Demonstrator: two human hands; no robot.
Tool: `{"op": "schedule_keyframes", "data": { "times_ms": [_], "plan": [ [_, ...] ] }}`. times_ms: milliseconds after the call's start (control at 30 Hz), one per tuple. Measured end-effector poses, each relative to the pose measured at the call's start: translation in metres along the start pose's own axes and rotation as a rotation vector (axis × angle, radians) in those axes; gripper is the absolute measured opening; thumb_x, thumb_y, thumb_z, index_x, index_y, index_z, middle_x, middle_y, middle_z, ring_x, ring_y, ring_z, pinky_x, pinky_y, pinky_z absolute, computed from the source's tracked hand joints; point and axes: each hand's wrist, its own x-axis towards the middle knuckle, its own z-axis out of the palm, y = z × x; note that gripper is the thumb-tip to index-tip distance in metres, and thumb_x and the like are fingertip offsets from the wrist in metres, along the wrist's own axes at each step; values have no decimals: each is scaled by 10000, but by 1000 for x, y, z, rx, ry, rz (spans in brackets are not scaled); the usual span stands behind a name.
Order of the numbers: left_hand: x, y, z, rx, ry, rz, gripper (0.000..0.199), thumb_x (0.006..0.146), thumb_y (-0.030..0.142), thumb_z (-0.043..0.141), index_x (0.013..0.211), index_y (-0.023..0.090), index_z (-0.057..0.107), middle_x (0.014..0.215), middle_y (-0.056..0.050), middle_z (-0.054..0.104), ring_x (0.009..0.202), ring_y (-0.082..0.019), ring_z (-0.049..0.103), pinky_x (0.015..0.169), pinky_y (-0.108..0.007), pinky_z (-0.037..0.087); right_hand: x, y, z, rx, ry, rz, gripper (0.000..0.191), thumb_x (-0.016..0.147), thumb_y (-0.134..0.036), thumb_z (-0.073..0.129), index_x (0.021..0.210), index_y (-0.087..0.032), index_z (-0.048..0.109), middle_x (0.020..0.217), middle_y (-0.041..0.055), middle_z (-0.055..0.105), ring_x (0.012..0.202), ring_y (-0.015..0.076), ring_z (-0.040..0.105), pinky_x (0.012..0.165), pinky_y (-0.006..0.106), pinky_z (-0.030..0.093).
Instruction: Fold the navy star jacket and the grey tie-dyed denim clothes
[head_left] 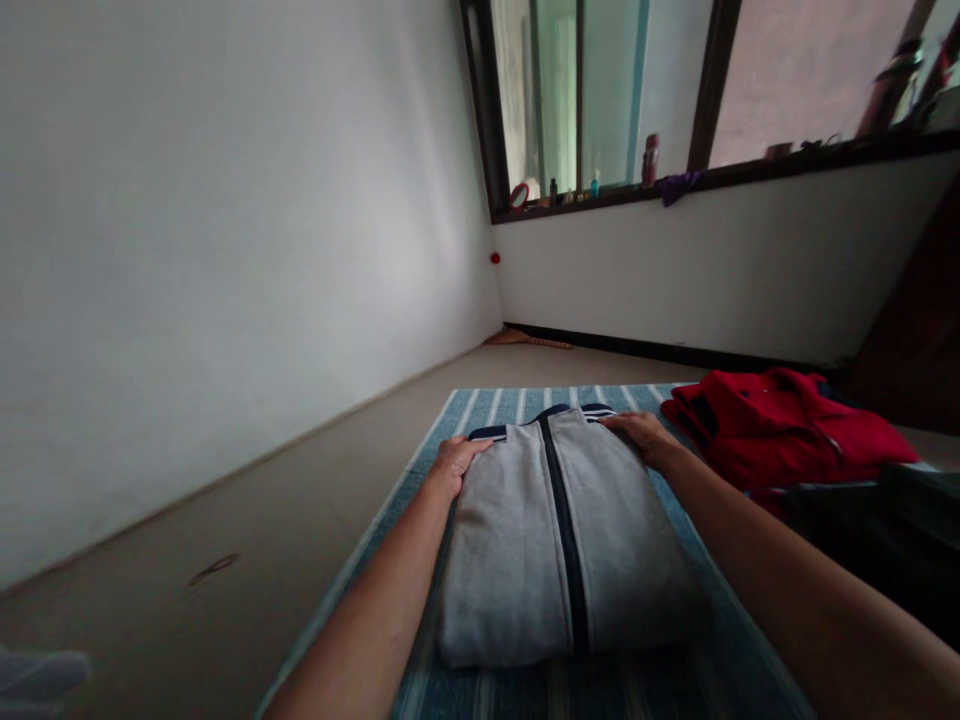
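Reference: 12 o'clock points straight ahead of the person, clock centred on the body.

1. Nearest, at 12 o'clock, a folded grey garment point(510, 560) lies between the forearms on a blue striped cover point(487, 405). Its dark zip strip point(561, 520) runs from the near edge to the far edge.
2. At 2 o'clock, dark clothing point(862, 535) lies beside the right forearm.
3. At the garment's far edge, the left hand point(457, 462) rests on the left corner of the navy band point(487, 433) and the right hand point(645, 435) on the right corner. In each grip the fingers lie close together over the cloth; from where I stand, I cannot tell whether either grip pinches a layer.
4. Red clothing point(787, 420) sits in a pile at 1 o'clock, beyond the dark clothing.
5. At 10 o'clock, a thin loop point(214, 568) lies on the floor point(315, 500).
6. Farthest, towards 1 o'clock, the window sill point(750, 178) carries a pink bottle point(650, 160) and a purple cloth point(677, 188).

Caution: uneven pull at the two corners could skew the zip strip and loosen the folds. Catching only the top layer could separate it from those beneath. Dragging with the garment could ruck the cover. A wide right-elbow movement could disturb the dark clothing.
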Motion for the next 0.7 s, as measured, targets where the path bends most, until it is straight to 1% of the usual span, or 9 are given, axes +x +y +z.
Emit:
{"op": "schedule_keyframes", "data": {
  "times_ms": [67, 167, 267, 333, 367, 433, 500, 600, 700],
  "plan": [
    [-16, 22, -4, 4, 27, 88, 339, 544, 353, 782, 752, 145, 614, 628, -24, 669, 598, -191, 635, 583, -300, 502, -16, -22, 0, 32, 35, -90, 174, 603, -236, 739, 684, -168, 602, 569, 4, 612, 520, 137, 557, 472, 236, 432],
    [-52, 69, -20, 40, 50, 274, 316, 672, 342, 674, 890, 123, 608, 769, -27, 694, 701, -176, 641, 670, -291, 509, -53, -68, -5, 84, 49, -266, 248, 555, -264, 757, 728, -158, 614, 639, 21, 639, 592, 150, 583, 517, 236, 445],
    [-109, 113, -46, 117, 80, 495, 325, 704, 338, 633, 971, 156, 594, 880, 11, 686, 835, -176, 633, 798, -292, 493, -110, -108, -20, 132, 19, -458, 403, 520, -299, 781, 870, -157, 641, 834, 51, 685, 742, 175, 624, 639, 247, 484],
    [-154, 121, -65, 210, 97, 603, 332, 625, 324, 711, 910, 179, 622, 865, 21, 683, 903, -216, 624, 886, -327, 471, -155, -114, -34, 148, -5, -576, 562, 490, -279, 802, 1017, -177, 634, 947, 49, 689, 849, 198, 634, 739, 273, 503],
    [-175, 114, -74, 256, 102, 637, 332, 584, 291, 738, 887, 194, 640, 895, 18, 690, 954, -242, 616, 936, -349, 451, -178, -107, -42, 110, -51, -666, 646, 499, -270, 809, 1108, -182, 609, 978, 58, 687, 874, 218, 638, 761, 305, 513],
    [-213, 79, -88, 339, 79, 693, 287, 577, 202, 722, 856, 225, 660, 1014, 5, 705, 1040, -269, 610, 1006, -365, 421, -221, -71, -54, -19, -117, -798, 658, 578, -267, 783, 1198, -201, 575, 1060, 75, 675, 956, 251, 637, 808, 351, 522],
    [-243, 24, -95, 562, -33, 897, 275, 707, 180, 620, 968, 257, 664, 1143, -23, 688, 1066, -264, 630, 985, -368, 468, -257, -13, -62, -258, -126, -874, 521, 673, -214, 715, 1179, -213, 594, 1120, 78, 660, 1037, 249, 619, 895, 360, 494],
    [-277, -61, -94, 810, -196, 1090, 284, 858, 156, 489, 1087, 248, 628, 1129, -61, 698, 1044, -227, 659, 911, -346, 545, -298, 78, -66, -547, -211, -919, 382, 764, -86, 507, 1110, -214, 605, 994, 65, 680, 908, 198, 658, 795, 316, 537],
    [-301, -107, -86, 922, -114, 1227, 326, 894, 54, 342, 1012, 162, 626, 1111, -124, 695, 1083, -205, 646, 931, -322, 541, -322, 129, -69, -719, -181, -1038, 423, 768, -19, 392, 1089, -205, 597, 1086, 105, 650, 1025, 210, 626, 846, 347, 534]
  ]
}}
